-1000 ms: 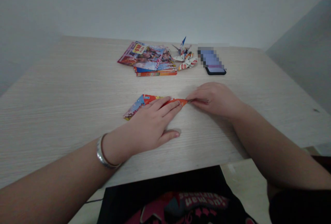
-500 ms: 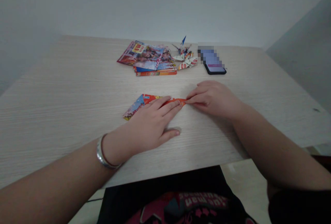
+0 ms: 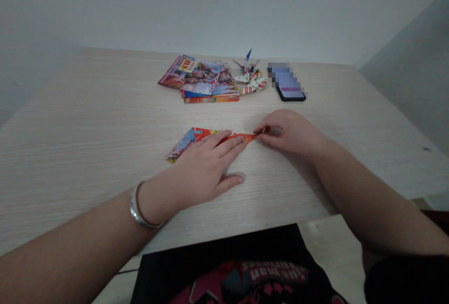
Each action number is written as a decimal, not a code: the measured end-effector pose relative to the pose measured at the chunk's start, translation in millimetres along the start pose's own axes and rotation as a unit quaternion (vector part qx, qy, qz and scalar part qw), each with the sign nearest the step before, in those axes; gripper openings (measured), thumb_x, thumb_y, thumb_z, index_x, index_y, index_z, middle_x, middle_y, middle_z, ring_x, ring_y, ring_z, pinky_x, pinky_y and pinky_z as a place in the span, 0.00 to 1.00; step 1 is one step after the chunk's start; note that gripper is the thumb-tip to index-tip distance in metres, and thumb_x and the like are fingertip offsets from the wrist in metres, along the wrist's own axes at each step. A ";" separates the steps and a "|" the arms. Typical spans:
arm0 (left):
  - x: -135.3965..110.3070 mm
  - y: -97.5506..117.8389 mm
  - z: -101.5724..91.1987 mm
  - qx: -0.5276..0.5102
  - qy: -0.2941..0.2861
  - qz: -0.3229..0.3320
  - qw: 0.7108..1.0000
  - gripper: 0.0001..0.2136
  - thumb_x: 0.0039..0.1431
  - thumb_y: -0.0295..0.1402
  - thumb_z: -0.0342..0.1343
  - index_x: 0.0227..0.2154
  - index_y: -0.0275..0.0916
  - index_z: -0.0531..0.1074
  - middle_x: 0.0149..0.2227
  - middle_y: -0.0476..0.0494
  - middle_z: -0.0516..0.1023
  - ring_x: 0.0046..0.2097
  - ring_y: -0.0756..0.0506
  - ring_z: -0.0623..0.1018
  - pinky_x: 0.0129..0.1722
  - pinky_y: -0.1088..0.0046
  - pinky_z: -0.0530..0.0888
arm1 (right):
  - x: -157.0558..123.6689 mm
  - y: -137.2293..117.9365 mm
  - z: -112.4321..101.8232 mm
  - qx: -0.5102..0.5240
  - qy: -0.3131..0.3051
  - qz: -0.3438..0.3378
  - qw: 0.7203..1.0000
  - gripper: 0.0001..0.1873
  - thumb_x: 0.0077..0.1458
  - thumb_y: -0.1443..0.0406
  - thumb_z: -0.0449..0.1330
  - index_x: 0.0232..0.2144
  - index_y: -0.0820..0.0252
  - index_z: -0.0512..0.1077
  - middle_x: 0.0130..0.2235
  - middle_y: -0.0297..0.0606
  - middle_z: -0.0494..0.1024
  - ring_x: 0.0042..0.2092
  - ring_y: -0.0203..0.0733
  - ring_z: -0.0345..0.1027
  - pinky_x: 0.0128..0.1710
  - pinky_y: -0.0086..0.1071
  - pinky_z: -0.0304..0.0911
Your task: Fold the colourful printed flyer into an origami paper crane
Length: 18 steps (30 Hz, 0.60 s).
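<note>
While your left hand (image 3: pixel 206 168) lies spread over the pointed, folded strip of glossy red-and-blue paper (image 3: pixel 185 144) on the pale wood-grained table (image 3: pixel 105 126), your right hand (image 3: pixel 289 133) pinches the strip's orange tip (image 3: pixel 250 137), slightly farther right than half a second ago. Beyond lie printed leaflets (image 3: pixel 206 78), spiky folded-paper figures (image 3: pixel 250 76) and a flat black-edged phone (image 3: pixel 293 88).

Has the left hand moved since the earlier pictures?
No, not visibly: judged against the black rectangular phone on the pale wood-grain table, the left hand stays in the same place, lying across the folded red-and-orange printed paper.
</note>
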State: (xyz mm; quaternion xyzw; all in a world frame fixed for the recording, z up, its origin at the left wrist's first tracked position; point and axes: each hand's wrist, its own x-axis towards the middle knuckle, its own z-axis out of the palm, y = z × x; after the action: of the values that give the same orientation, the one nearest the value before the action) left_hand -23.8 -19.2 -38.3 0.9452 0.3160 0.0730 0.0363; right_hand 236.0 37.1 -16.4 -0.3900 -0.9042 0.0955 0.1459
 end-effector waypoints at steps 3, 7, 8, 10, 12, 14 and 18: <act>-0.3 -2.0 1.0 0.001 0.000 0.005 1.000 0.34 0.69 0.54 0.44 0.69 0.34 0.56 0.70 0.36 0.61 0.69 0.31 0.61 0.66 0.50 0.63 | 3.5 3.7 8.8 0.046 0.013 0.028 0.998 0.07 0.58 0.64 0.61 0.32 0.59 0.79 0.34 0.39 0.80 0.39 0.43 0.72 0.43 0.38 0.65; 0.7 -4.4 0.8 0.000 -0.013 0.014 1.000 0.34 0.69 0.52 0.45 0.69 0.35 0.56 0.70 0.37 0.60 0.69 0.32 0.60 0.66 0.50 0.63 | 5.1 6.8 17.1 0.039 0.017 0.034 0.999 0.07 0.56 0.63 0.62 0.30 0.59 0.78 0.46 0.46 0.79 0.49 0.50 0.71 0.55 0.48 0.61; 1.0 -4.7 0.5 -0.002 -0.019 0.011 1.000 0.34 0.69 0.52 0.46 0.69 0.35 0.56 0.70 0.38 0.60 0.69 0.32 0.60 0.65 0.49 0.65 | 5.0 7.4 18.0 0.039 0.016 0.041 0.998 0.06 0.56 0.63 0.62 0.30 0.59 0.77 0.50 0.47 0.78 0.53 0.52 0.70 0.58 0.51 0.60; 1.6 -4.7 -0.1 -0.004 -0.023 0.008 1.000 0.34 0.69 0.53 0.45 0.69 0.36 0.55 0.70 0.38 0.60 0.69 0.32 0.60 0.64 0.49 0.66 | 4.7 8.7 18.4 0.047 0.006 0.052 0.998 0.06 0.56 0.63 0.62 0.31 0.59 0.77 0.56 0.49 0.74 0.59 0.55 0.66 0.61 0.53 0.57; 1.6 -4.5 -0.4 -0.006 -0.025 0.007 1.000 0.34 0.69 0.53 0.45 0.69 0.36 0.55 0.70 0.39 0.60 0.69 0.32 0.60 0.64 0.49 0.66 | 5.2 9.8 17.8 0.052 -0.010 0.057 0.997 0.05 0.56 0.63 0.62 0.31 0.58 0.77 0.60 0.50 0.71 0.63 0.55 0.63 0.63 0.54 0.55; 1.2 -4.6 -0.5 -0.006 -0.026 0.007 1.000 0.34 0.69 0.53 0.44 0.69 0.36 0.55 0.70 0.39 0.60 0.69 0.32 0.60 0.64 0.49 0.67 | 6.4 10.4 16.6 0.048 -0.024 0.059 0.997 0.05 0.55 0.63 0.62 0.31 0.58 0.76 0.62 0.50 0.70 0.64 0.55 0.62 0.64 0.54 0.54; 0.7 -5.5 -1.0 0.004 -0.028 0.013 1.000 0.33 0.69 0.53 0.44 0.69 0.36 0.55 0.70 0.39 0.59 0.70 0.33 0.59 0.65 0.51 0.65 | 7.8 11.6 11.9 0.028 -0.034 0.065 0.997 0.04 0.54 0.65 0.62 0.30 0.59 0.76 0.63 0.50 0.70 0.64 0.56 0.63 0.65 0.53 0.55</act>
State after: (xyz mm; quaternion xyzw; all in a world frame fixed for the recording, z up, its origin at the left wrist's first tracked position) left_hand -26.7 -14.4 -37.9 0.9512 0.3025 0.0462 0.0404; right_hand 234.8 50.0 -29.5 -0.4407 -0.8781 0.1430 0.1195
